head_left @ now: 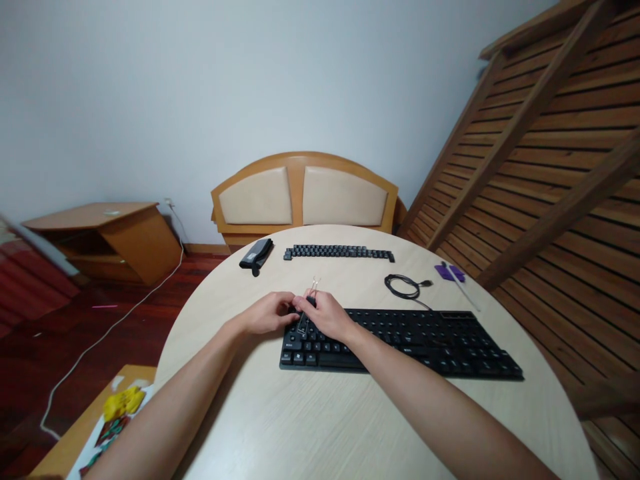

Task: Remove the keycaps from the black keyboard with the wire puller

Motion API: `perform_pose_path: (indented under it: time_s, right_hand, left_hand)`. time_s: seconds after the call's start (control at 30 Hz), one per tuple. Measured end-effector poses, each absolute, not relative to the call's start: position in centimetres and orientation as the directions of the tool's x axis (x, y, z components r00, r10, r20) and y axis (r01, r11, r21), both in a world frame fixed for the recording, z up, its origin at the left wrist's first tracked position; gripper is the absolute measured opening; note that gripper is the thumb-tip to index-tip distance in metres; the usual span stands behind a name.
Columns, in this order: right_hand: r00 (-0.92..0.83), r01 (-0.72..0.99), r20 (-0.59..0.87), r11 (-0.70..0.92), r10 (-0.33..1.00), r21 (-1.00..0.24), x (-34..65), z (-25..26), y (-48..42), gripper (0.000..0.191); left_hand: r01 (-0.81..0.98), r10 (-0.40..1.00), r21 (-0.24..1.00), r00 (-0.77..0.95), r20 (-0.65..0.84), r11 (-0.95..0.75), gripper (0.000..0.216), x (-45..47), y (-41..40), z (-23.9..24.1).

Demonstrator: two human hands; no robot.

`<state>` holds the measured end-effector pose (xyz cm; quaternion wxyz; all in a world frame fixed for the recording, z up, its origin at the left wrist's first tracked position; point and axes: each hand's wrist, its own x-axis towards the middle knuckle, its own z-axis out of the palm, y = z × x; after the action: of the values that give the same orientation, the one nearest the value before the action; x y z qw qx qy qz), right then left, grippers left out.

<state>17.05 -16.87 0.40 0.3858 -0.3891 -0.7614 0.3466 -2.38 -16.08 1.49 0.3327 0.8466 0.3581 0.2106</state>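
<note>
A black keyboard (430, 340) lies on the round table, its left part under my hands. My right hand (327, 317) is closed around a keycap puller (311, 302) with a dark handle. Thin wire loops stick up above my fingers, and the puller's lower end reaches down to the keys on the left side. My left hand (270, 312) is beside it at the keyboard's upper left corner, fingers curled together and close to my right thumb. What those fingers pinch, if anything, is hidden.
Black keycaps (340, 251) stand in rows at the table's (240, 413) back. A folded dark cloth or pouch (257, 254) lies left of them. To the right are a coiled USB cable (403, 287) and a purple item (449, 272) with a pale stick (464, 289) across it.
</note>
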Motion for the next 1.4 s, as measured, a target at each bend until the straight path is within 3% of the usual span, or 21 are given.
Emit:
perform_pose_path:
  time_s: [0.3,0.73,0.9,1.1,1.4]
  right_hand:
    - [-0.414,0.368,0.329,0.487,0.849,-0.792,17.1,0.9,-17.1,0.037]
    - [-0.586,0.516,0.255,0.598,0.769,-0.613,18.2,4.0,-18.2,0.041]
    - [-0.601,0.45,0.221,0.554,0.768,-0.701,19.2,3.7,-18.5,0.035]
    - [-0.496,0.307,0.199,0.385,0.845,-0.87,19.8,1.3,-18.3,0.031]
    - [-0.494,0.329,0.231,0.426,0.838,-0.843,19.6,1.7,-18.7,0.034]
  left_hand:
    - [0.495,0.745,0.667,0.653,0.138,-0.557,0.021,-2.3,-16.2,1.8]
    - [0.45,0.698,0.647,0.692,0.183,-0.616,0.021,-1.8,-16.3,2.6]
    - [0.484,0.716,0.637,0.68,0.159,-0.6,0.021,-2.0,-16.1,2.6]
    - [0.533,0.743,0.607,0.654,0.146,-0.589,0.022,-2.1,-16.1,2.5]
    - [0.482,0.708,0.621,0.685,0.171,-0.617,0.013,-2.0,-16.5,3.2]
